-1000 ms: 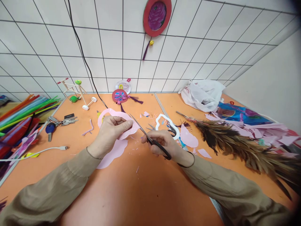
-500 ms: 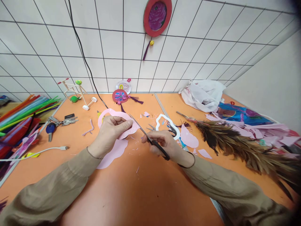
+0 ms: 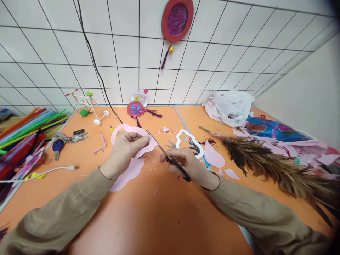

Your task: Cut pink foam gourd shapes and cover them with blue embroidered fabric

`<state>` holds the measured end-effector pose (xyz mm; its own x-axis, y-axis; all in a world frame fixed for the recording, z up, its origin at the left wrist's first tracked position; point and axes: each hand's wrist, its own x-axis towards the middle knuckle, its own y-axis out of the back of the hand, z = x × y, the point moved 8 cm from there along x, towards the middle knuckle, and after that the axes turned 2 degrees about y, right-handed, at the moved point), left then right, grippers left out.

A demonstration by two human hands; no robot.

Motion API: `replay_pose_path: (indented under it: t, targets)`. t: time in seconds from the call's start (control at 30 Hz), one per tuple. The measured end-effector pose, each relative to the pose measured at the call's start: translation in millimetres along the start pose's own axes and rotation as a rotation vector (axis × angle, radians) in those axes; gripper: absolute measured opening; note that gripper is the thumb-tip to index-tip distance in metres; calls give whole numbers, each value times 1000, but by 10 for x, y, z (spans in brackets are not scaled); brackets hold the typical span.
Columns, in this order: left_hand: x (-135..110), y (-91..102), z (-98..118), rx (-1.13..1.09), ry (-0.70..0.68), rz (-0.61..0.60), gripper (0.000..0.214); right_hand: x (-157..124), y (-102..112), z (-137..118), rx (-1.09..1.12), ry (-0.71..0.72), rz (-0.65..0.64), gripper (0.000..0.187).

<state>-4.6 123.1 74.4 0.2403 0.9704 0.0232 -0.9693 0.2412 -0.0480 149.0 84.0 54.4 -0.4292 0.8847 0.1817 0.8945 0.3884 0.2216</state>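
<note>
My left hand (image 3: pixel 123 152) pinches a pink paper cutout (image 3: pixel 145 148) with a wavy rim, thumb on top. In my right hand (image 3: pixel 186 161) is a pair of scissors (image 3: pixel 183 173) with black handles, its blades pointing up and left beside the cutout's right edge. Whether the blades touch the paper I cannot tell. Below the cutout a larger pink paper piece (image 3: pixel 127 176) lies on the table. A white wavy frame (image 3: pixel 181 136) rests just beyond my right hand, with a second pair of scissors (image 3: pixel 170 144) partly under it.
Pink scraps (image 3: pixel 214 156) lie right of my hand. A feather duster (image 3: pixel 255 156), a white plastic bag (image 3: pixel 230 106) and a blue printed sheet (image 3: pixel 273 128) are further right. Keys (image 3: pixel 75 136), a white cable (image 3: pixel 57 169) and coloured pipe cleaners (image 3: pixel 32 124) are at left.
</note>
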Motion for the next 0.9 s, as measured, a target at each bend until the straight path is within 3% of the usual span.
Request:
replay_pose_path:
  t: [0.23,0.47,0.63,0.77,0.9]
  targets:
    - [4,-2,-13,-12,29,16,43,-7,-29,58,53,-79,-11,19]
    - [3,16,-20,-72,47,42,35,7,-35,306,82,-223,37,29]
    - [-11,-2,13,-192,40,43,30,18,-41,276,-488,-132,-33,34]
    - [-58,2,96,-275,13,64,26,-14,-97,178,-972,-101,-144,24]
    - [-129,-61,198,-295,-19,2,25,-87,-203,72,-1225,-96,-266,15]
